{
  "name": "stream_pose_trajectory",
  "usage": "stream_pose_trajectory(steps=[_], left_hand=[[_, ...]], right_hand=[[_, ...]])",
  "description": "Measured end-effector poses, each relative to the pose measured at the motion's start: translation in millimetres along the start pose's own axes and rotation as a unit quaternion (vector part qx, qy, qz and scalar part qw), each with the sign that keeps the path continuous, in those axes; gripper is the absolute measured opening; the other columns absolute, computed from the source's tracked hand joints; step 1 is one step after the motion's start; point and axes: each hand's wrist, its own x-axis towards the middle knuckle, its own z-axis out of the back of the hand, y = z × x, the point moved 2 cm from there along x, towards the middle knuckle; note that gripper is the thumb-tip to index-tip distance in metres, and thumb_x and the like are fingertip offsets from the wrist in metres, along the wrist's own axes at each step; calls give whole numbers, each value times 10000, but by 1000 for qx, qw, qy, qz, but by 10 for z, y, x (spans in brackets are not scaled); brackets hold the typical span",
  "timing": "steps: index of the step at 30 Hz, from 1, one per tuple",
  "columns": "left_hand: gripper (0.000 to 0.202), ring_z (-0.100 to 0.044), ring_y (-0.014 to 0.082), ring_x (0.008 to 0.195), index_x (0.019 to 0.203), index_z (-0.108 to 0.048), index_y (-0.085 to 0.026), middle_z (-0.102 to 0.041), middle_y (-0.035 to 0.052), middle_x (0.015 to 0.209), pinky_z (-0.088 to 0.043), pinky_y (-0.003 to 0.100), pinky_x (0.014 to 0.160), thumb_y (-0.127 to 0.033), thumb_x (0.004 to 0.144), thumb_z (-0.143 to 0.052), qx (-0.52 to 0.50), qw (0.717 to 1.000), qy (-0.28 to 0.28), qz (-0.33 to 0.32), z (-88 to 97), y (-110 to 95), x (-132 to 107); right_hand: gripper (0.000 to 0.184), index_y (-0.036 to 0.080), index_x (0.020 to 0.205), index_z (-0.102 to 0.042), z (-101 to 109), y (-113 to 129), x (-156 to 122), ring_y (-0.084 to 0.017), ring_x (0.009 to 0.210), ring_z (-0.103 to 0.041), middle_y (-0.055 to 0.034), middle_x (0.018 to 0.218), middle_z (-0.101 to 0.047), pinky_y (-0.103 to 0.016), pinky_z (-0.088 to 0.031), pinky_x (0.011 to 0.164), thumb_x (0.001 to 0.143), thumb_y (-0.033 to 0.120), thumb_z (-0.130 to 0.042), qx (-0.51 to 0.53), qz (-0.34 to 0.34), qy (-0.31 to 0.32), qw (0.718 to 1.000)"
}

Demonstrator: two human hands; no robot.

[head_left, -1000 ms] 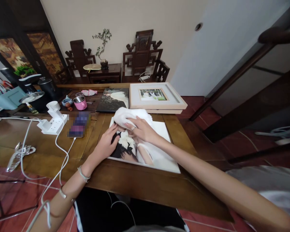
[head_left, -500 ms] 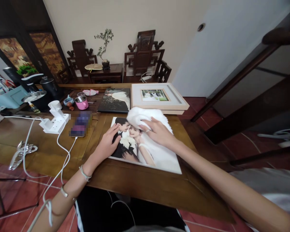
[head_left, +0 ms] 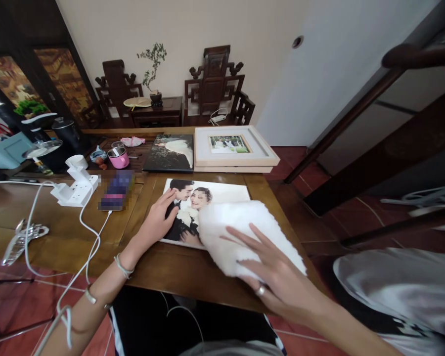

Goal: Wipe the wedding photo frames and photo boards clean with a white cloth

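A: What do you have at the centre?

B: A fluffy white cloth [head_left: 222, 225], lying over the right part of a wedding portrait [head_left: 190, 215]. I see it spill past the portrait's near and right edges. The portrait lies flat on the wooden table [head_left: 181, 269], close to the front edge, with the couple showing on its left part.

A: And the hands?

B: Well apart from each other. I have the left hand [head_left: 162, 212] resting on the portrait's left edge, fingers extended, thumb away from them. The right hand [head_left: 272, 267] is on the cloth, fingers spread, a silver ring [head_left: 260, 290] on one. I can't tell whether it pinches the fabric or only presses on it.

A: What's around them?

B: Behind the portrait I see a pale wooden picture frame [head_left: 237, 146], with a dark photo panel [head_left: 169, 153] just beside it. To the left there's a pixelated phone [head_left: 116, 190] on a white charging cable [head_left: 110, 212], then a white power strip [head_left: 76, 192], a pink mug [head_left: 119, 158] behind them, and a clear hair claw clip [head_left: 22, 242] near the front edge.

A: Farther back?

B: Carved dark-wood chairs [head_left: 214, 76], and a potted bonsai [head_left: 156, 98] on a side table [head_left: 163, 116] between them.
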Motion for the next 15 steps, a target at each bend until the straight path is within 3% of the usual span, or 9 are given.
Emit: stream_pose_trajectory(steps=[2,5,10,15], left_hand=[[441,-374,234,1362,1305,-515,-112,-466,137,1421,-286,456,1141,-300,912,-447,-3,1000,-5,-2,-2,5,-2],[434,-374,229,1362,1305,-519,-130,-466,126,1423,-288,444,1143,-299,911,-450,-5,1000,-7,-2,1,0,-5],[435,-362,226,1369,1317,-508,-140,-456,120,1431,-278,452,1147,-292,915,-443,-1,1000,1,1,9,-12,-7],[426,-363,226,1368,1316,-509,-158,-462,111,1429,-285,458,1142,-277,912,-444,-5,1000,-1,-3,13,-12,-8]], right_hand=[[168,207,838,-654,11,88,4,-295,1355,-333,-107,1372,-520,-611,-232,1103,835,149,-496,15,31,14,999],[184,206,856,-659,10,12,77,-294,1340,-361,-116,1359,-531,-608,-249,1097,841,155,-482,6,45,12,999],[225,168,900,-666,-49,-503,297,-291,1280,-454,-184,1301,-567,-593,-293,1079,888,184,-442,-50,-2,-21,999],[268,199,1071,-634,-67,-1044,533,-290,1234,-506,-138,1300,-577,-575,-336,1059,936,284,-419,-83,-89,-47,991]])
